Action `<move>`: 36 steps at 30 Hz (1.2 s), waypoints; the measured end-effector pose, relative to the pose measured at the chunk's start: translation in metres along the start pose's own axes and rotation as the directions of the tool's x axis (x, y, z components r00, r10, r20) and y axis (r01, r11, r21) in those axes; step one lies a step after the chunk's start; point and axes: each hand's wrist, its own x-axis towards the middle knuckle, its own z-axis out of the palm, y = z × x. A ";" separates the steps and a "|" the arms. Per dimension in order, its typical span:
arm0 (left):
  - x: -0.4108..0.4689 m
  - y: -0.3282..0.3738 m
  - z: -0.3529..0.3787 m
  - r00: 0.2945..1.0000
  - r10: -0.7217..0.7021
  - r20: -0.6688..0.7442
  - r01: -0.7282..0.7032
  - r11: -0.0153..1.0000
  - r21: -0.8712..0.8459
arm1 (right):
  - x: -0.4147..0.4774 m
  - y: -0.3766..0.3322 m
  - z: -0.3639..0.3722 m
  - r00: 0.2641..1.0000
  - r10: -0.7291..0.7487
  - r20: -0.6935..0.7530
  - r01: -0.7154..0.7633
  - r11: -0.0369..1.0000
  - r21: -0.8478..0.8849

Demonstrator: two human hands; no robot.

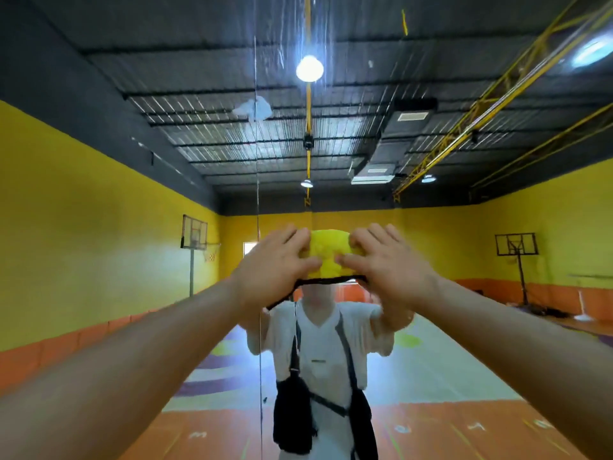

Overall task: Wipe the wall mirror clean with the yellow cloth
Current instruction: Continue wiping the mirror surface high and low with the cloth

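my left hand and right hand, fingers flat, press the yellow cloth on the mirror; mid-wipe, i'd sweep upward next.

My left hand and right hand are raised side by side, fingers spread over the two ends of a crumpled yellow cloth, pressing it against the large wall mirror. The glass reflects my white T-shirt with black straps. A whitish smear sits high up on a vertical seam.
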 end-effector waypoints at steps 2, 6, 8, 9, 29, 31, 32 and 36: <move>0.026 -0.022 -0.008 0.999 -0.020 0.048 0.021 1.000 -0.015 | 0.024 0.024 -0.005 0.999 -0.003 0.054 0.001 0.999 0.038; 0.043 -0.042 -0.015 0.992 0.001 0.127 -0.002 1.000 0.004 | 0.046 0.049 -0.010 0.992 -0.013 0.128 0.001 0.996 0.094; 0.053 -0.049 -0.017 0.994 -0.005 0.112 0.004 1.000 0.009 | 0.056 0.058 -0.012 0.992 -0.001 0.130 -0.009 0.997 0.079; 0.059 -0.055 -0.021 0.995 -0.011 0.095 0.010 1.000 0.010 | 0.062 0.063 -0.013 0.993 0.002 0.122 -0.010 0.998 0.064; 0.105 -0.062 0.004 0.782 -0.588 -0.206 0.509 0.794 -0.333 | 0.122 0.041 0.015 0.767 0.577 -0.280 -0.573 0.813 0.106; 0.111 -0.057 0.017 0.772 -0.575 -0.271 0.544 0.818 -0.186 | 0.117 0.048 0.027 0.779 0.482 -0.401 -0.514 0.857 0.031; 0.113 -0.055 0.023 0.775 -0.559 -0.293 0.556 0.825 -0.104 | 0.115 0.053 0.032 0.794 0.417 -0.443 -0.462 0.887 0.005; 0.132 -0.045 0.036 0.760 -0.549 -0.348 0.598 0.800 0.044 | 0.106 0.084 0.033 0.858 0.245 -0.451 -0.308 0.949 -0.072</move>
